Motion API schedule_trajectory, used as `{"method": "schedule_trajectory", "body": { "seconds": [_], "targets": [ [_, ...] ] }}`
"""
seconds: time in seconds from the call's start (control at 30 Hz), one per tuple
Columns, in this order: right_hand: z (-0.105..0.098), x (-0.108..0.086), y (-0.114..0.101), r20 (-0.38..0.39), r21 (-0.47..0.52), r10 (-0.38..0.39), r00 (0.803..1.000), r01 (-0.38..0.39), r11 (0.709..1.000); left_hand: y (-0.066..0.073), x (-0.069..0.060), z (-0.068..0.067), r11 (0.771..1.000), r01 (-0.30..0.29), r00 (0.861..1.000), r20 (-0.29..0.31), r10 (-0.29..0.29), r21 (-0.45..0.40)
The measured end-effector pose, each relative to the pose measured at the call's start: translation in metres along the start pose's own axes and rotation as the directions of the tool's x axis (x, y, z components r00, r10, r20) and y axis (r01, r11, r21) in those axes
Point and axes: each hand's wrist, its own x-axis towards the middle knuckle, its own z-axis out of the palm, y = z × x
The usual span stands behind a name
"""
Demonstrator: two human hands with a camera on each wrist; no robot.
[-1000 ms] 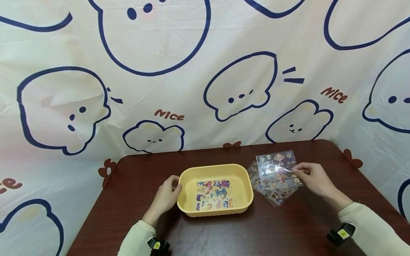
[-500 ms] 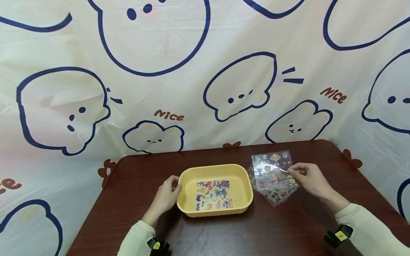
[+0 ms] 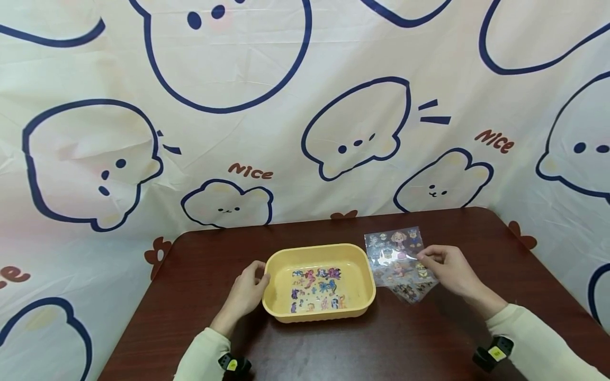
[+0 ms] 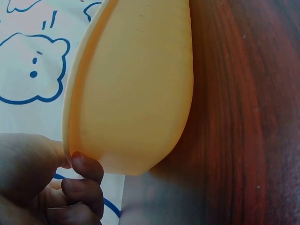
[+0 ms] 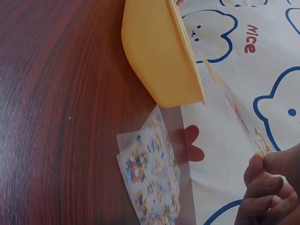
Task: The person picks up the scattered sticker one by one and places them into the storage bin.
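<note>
A yellow plastic basin (image 3: 275,313) stands on the table, with a clear sheet of cartoon pony stickers (image 3: 316,288) lying flat inside. My left hand (image 3: 243,296) pinches the basin's left rim between thumb and fingers, as the left wrist view also shows. Between thumb and forefinger, my right hand (image 3: 450,270) holds a transparent sticker sheet (image 3: 393,251) by its right edge. That sheet is raised off the table, its left edge close to the basin's right rim. Beneath it, several more sticker sheets (image 5: 150,176) lie overlapping on the table; in the head view they are partly hidden.
The dark brown wooden table (image 3: 333,349) has rounded far corners. A white cloth (image 3: 286,143) printed with blue bear outlines hangs right behind and beside it. Black bands sit on both wrists.
My right hand has moved left with the sticker sheet, bringing it from above the pile towards the basin. The left hand stays on the rim.
</note>
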Motion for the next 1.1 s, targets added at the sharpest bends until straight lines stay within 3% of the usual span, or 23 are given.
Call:
{"method": "schedule_trajectory", "body": {
  "seconds": [0.43, 1.1],
  "targets": [
    [0.014, 0.003, -0.006, 0.024, 0.050, -0.026, 0.999, 0.025, 0.998, 0.000, 0.001, 0.001, 1.000, -0.004, 1.000, 0.001, 0.004, -0.014],
    [0.036, 0.004, -0.015, 0.047, 0.065, 0.003, 0.999, -0.006, 0.998, -0.001, 0.000, 0.001, 1.000, 0.002, 1.000, 0.003, -0.002, -0.008]
  ]
}}
